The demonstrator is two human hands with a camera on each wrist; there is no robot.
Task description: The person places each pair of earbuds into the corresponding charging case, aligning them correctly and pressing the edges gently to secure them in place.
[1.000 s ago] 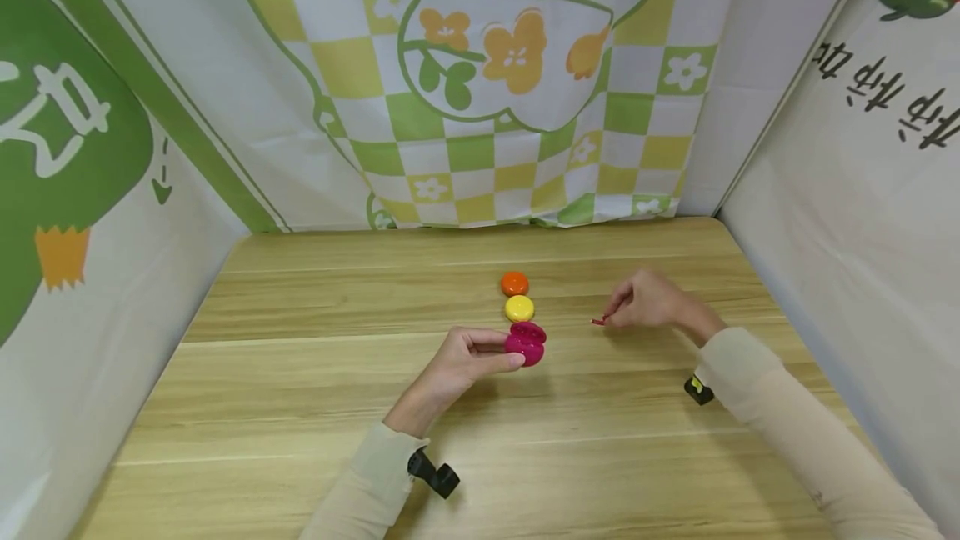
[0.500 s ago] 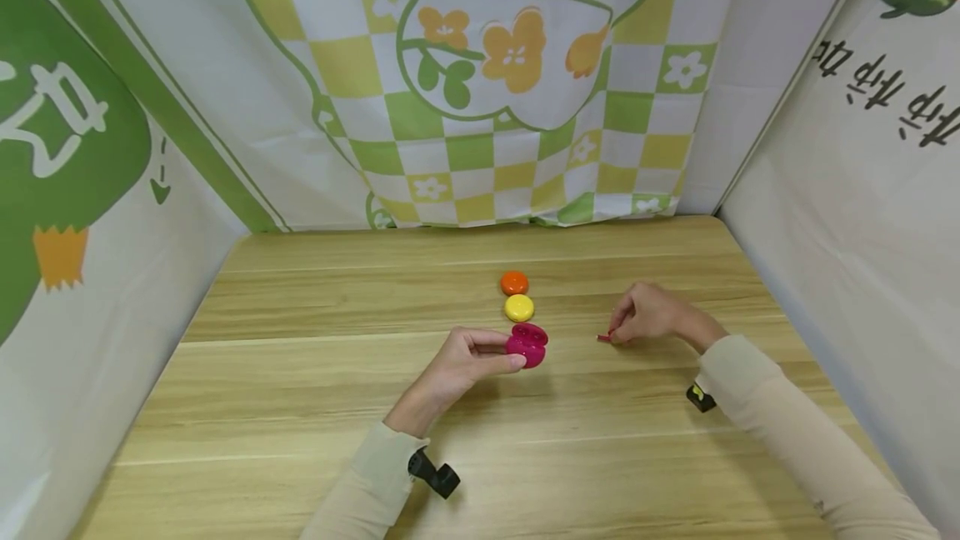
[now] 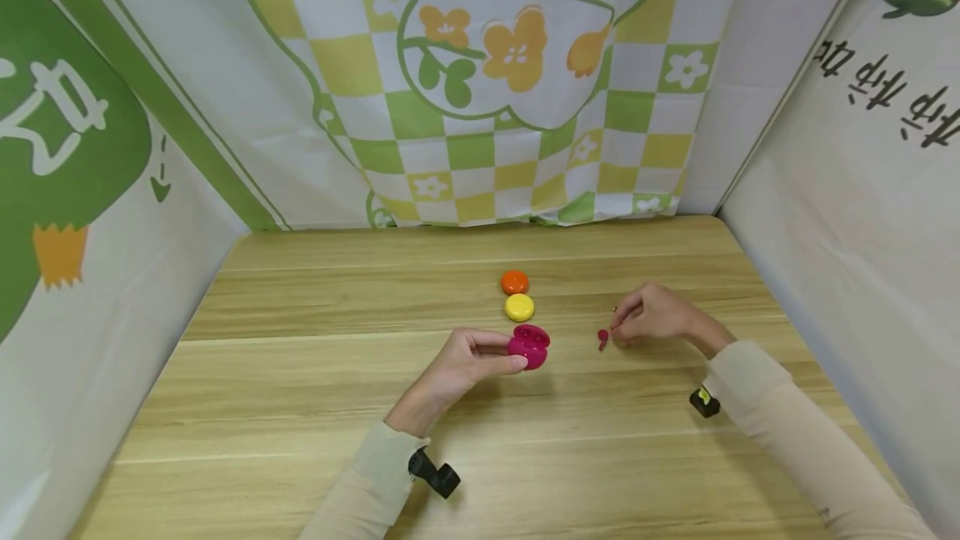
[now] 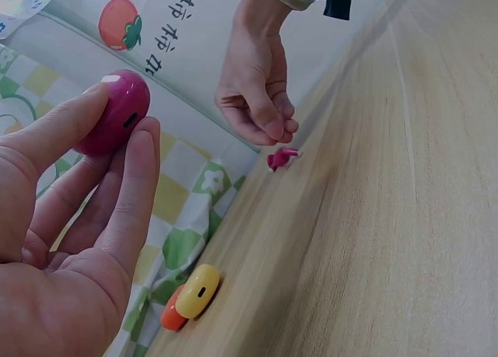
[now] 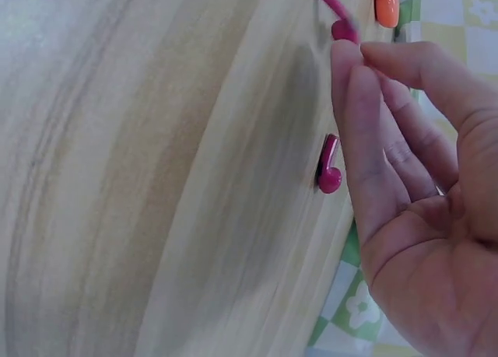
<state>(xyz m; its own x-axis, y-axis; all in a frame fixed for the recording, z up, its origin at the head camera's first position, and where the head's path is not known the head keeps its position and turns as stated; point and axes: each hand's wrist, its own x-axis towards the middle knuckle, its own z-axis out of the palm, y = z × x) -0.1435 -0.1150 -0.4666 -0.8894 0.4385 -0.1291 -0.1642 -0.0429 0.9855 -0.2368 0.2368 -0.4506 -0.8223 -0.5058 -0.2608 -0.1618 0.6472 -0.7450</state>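
While the left hand grips the pink case, loosely curled right-hand fingers hover beside a pink earbud.

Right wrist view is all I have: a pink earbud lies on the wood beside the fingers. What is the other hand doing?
Observer: The left hand pinches a magenta case between thumb and fingers, to the left of the earbud.
Operator: Is that case open or closed?
Observer: Open. The head view shows its lid raised.
Operator: I see slivers of yellow and orange at my frame edge. What are they?
Observer: A yellow case and an orange case, both closed. They lie in a row on the table just behind the magenta one.
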